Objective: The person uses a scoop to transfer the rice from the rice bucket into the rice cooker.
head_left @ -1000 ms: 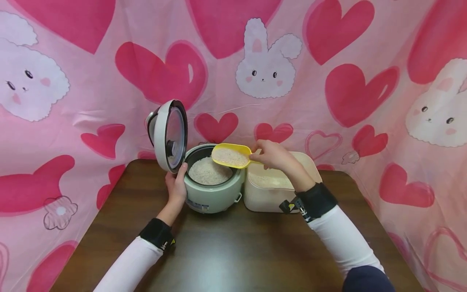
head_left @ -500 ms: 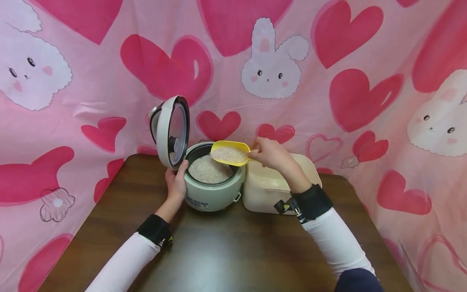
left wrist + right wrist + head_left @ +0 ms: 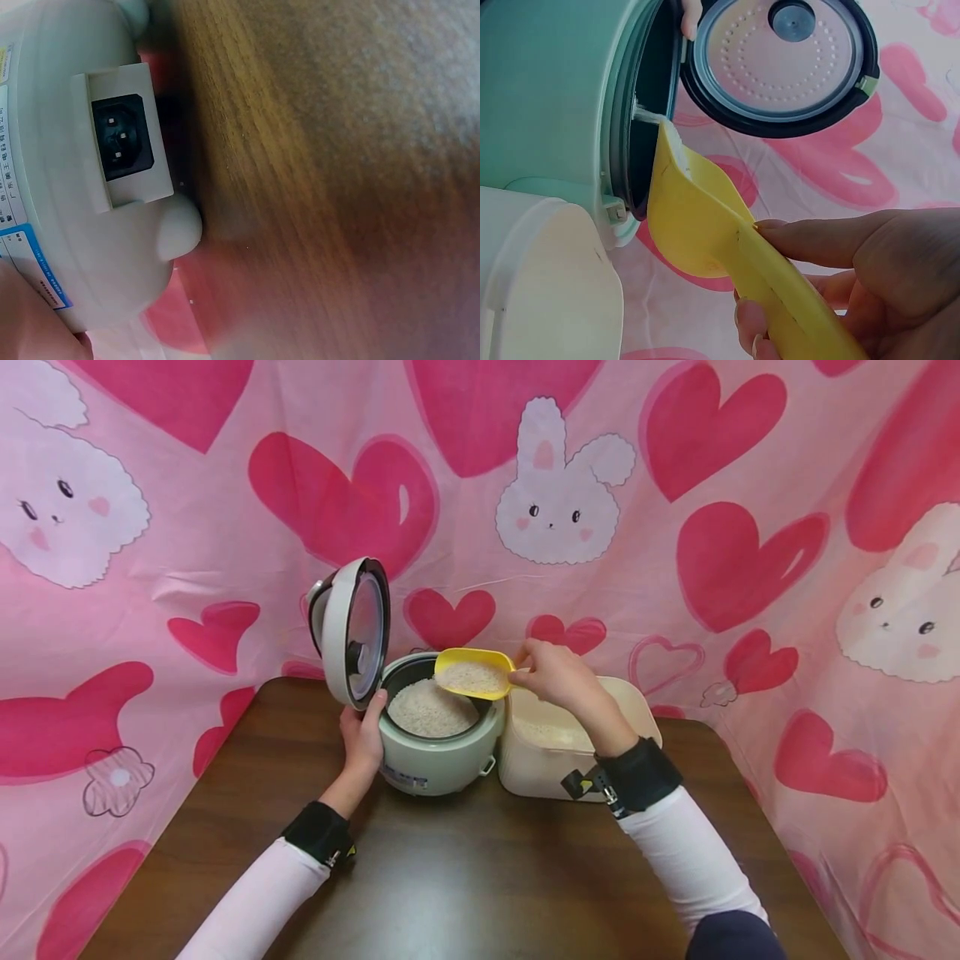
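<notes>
A pale green rice cooker (image 3: 442, 764) stands on the table with its lid (image 3: 367, 639) raised. White rice (image 3: 431, 708) is heaped in its dark inner pot. My left hand (image 3: 362, 745) holds the cooker's left side near the hinge, thumb up by the rim; its other fingers are mostly hidden. Between the thumb and fingers of my right hand (image 3: 558, 681) is the handle of a yellow scoop (image 3: 483, 662). The scoop carries rice above the right part of the pot. In the right wrist view, a thin white stream runs from the scoop's lip (image 3: 662, 127) into the cooker.
A cream-coloured bin (image 3: 555, 768) with rice inside stands directly right of the cooker. A power socket (image 3: 122, 137) is on the cooker's side in the left wrist view. Behind the brown wooden table (image 3: 450, 877) hangs a pink cloth (image 3: 465, 527) with hearts and rabbits.
The head view has shifted slightly. The scoop still hangs over the pot in my right hand, and rice falls from its lip now. My left hand has stayed on the cooker.
</notes>
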Available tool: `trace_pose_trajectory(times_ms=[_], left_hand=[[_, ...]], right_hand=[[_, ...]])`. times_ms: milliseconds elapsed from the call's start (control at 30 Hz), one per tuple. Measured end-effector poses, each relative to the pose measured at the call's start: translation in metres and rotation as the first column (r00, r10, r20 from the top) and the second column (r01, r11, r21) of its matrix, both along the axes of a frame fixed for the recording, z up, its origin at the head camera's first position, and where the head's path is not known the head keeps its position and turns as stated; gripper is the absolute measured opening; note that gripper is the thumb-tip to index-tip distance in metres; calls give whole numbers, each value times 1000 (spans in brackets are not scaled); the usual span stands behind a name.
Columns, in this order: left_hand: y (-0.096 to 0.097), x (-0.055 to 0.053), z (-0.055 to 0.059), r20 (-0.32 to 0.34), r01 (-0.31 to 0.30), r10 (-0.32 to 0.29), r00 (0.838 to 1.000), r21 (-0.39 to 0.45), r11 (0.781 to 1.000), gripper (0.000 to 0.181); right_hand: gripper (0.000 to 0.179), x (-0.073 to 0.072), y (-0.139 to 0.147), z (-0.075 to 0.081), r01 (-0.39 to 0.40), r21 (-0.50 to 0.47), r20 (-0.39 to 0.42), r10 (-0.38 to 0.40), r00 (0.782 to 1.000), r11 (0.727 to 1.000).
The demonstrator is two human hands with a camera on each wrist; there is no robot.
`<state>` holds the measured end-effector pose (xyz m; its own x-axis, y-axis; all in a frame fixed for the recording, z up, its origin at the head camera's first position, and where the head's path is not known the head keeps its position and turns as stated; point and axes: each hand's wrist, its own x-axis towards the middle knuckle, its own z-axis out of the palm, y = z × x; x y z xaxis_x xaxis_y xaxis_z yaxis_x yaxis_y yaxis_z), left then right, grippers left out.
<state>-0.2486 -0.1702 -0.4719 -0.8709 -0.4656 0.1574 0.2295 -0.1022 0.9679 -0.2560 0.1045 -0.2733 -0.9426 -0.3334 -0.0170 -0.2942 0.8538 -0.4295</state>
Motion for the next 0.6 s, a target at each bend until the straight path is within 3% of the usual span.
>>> trace_pose_trajectory(times_ms=[600], left_hand=[[0,1,2,11,-2,2,1000,-7,1000,51]], right_hand=[[37,1,-6,-3,15,65,-96,-8,995,998]])
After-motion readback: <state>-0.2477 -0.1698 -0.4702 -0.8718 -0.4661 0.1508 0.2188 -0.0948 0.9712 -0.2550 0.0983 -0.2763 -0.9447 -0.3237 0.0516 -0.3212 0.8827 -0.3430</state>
